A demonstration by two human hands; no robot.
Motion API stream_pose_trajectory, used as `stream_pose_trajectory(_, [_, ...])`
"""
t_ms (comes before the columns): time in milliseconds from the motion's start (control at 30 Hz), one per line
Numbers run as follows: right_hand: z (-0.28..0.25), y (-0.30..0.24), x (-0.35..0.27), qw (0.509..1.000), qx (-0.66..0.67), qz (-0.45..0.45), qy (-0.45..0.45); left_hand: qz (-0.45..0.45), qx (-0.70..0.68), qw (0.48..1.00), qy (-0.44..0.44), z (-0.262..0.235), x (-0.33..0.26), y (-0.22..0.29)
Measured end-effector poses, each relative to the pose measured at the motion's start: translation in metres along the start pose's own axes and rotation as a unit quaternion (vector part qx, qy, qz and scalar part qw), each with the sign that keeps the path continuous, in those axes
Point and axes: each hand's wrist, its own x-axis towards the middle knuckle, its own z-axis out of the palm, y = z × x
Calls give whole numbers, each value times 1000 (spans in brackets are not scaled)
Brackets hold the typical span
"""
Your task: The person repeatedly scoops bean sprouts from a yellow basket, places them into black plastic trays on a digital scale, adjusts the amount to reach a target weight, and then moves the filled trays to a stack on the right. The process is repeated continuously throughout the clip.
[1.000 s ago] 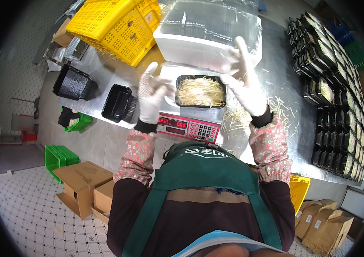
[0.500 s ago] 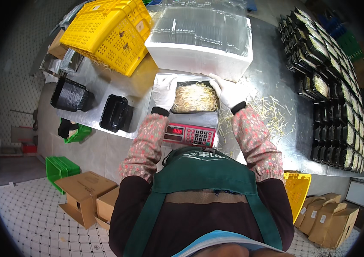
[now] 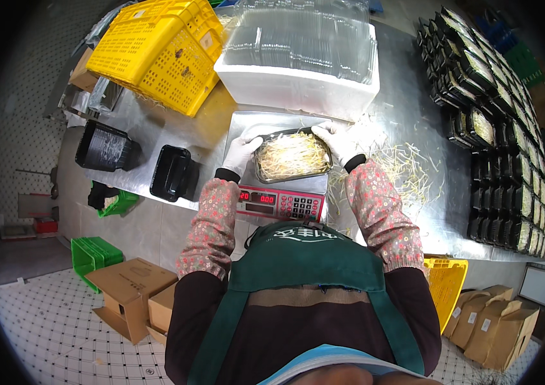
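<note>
A black plastic tray of bean sprouts (image 3: 294,155) is between my two gloved hands, over the metal plate of a red-fronted weighing scale (image 3: 279,203). My left hand (image 3: 242,154) grips the tray's left rim, thumb over the edge. At the far right corner, my right hand (image 3: 338,141) pinches the rim. The tray sits slightly askew, its right end farther from me. Whether it is lifted off the plate, I cannot tell. Loose bean sprouts (image 3: 404,168) lie scattered on the metal table right of the scale.
Beyond the scale stands a white foam box (image 3: 298,90) of stacked clear lids (image 3: 301,45). A yellow crate (image 3: 157,54) tilts at the far left. Left of the scale are an upright black tray (image 3: 171,173) and nested black trays (image 3: 102,146). Filled trays (image 3: 510,186) line the right side.
The tray has turned slightly and shifted toward me. My left hand has come nearer and now grips the left rim; the right hand has moved slightly nearer, still at its corner.
</note>
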Motion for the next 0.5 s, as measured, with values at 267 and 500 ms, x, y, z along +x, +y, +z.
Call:
stream_pose_trajectory(267, [4, 7, 6, 999, 43, -21, 10, 47, -3, 997, 54, 5, -3, -9])
stream_pose_trajectory(500, [-11, -30, -6, 995, -90, 36, -17, 88, 103, 988, 67, 33, -33, 20])
